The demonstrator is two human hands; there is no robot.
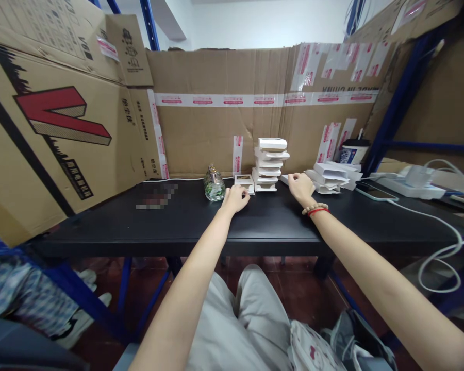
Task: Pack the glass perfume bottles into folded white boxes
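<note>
My left hand (235,199) is on the black tabletop, its fingers curled at the front edge of a small white box (244,180) that lies flat. Just left of that hand stands a clear glass bottle (214,186) with green matter inside and a metallic top. Behind and between my hands rises a stack of white boxes (269,164), slightly uneven. My right hand (300,187), with a beaded bracelet and red cord at the wrist, has its fingers bent together against a white box (284,179), mostly hidden by the hand.
Right of my right hand lies a pile of white boxes (328,178), with a lidded cup (354,151) behind. A phone (376,192), power strip (417,186) and looping white cable (443,219) sit farther right. Cardboard walls (216,123) enclose the black table (170,224).
</note>
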